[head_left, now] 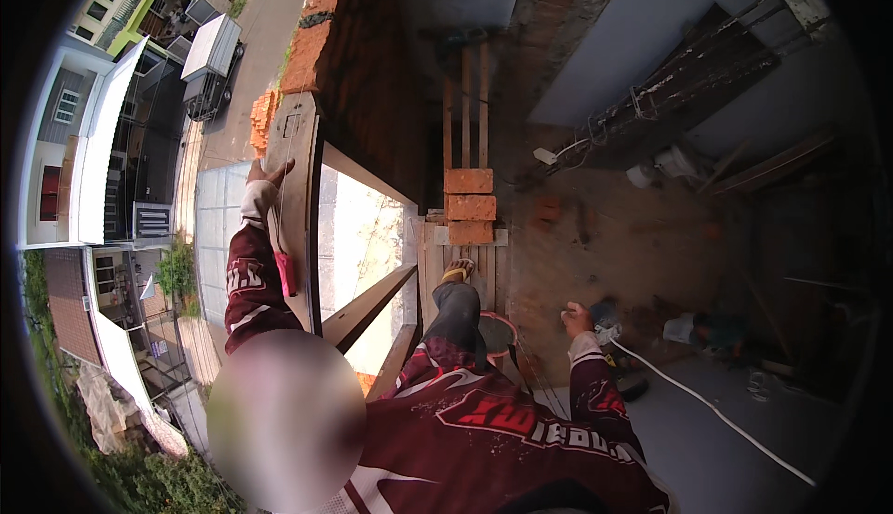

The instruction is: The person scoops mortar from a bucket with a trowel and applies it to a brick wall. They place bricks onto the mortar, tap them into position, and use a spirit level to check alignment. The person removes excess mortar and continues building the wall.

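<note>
My left hand [269, 173] rests at the outer edge of a wooden frame [296, 156], thumb and fingers apart, with nothing visible in it. A pink object [285, 274] of unclear kind lies against that frame below my left hand, beside my sleeve. My right hand [577, 318] hangs over the room side, its fingers loosely bent and apart, apparently holding nothing. Three orange bricks [471, 207] lie in a row on the plank walkway, just ahead of my sandalled foot [456, 271].
A brick wall [312, 53] rises beyond the frame. Wooden planks [493, 277] run under my foot, beside a round bucket [499, 333]. More bricks [264, 119] stand outside. A white cable [712, 407] crosses the right side. A parked truck [212, 63] stands on the street below.
</note>
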Action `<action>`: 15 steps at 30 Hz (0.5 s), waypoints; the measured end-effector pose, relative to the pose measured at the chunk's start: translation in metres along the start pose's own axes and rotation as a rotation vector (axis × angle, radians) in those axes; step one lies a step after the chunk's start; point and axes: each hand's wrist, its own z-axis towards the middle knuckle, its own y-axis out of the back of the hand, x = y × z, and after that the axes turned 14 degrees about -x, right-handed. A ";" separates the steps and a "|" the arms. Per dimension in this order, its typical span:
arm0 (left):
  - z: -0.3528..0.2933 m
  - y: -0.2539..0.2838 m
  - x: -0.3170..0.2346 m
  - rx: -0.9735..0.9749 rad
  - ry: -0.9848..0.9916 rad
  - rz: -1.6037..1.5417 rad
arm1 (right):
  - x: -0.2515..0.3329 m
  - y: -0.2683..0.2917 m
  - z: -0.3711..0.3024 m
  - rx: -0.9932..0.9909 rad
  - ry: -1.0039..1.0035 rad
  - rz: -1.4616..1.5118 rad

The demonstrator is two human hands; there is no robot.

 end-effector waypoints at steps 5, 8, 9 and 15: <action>-0.005 -0.030 0.012 0.085 0.104 0.172 | 0.029 0.015 0.024 -0.004 -0.031 -0.048; -0.001 -0.028 0.005 0.110 0.061 0.406 | -0.002 0.006 0.042 -0.020 -0.046 -0.054; -0.002 -0.028 0.001 0.156 0.063 0.444 | -0.017 0.003 0.046 -0.022 -0.037 -0.075; -0.007 -0.026 0.016 0.162 0.131 0.474 | -0.014 0.009 0.050 -0.050 -0.118 0.023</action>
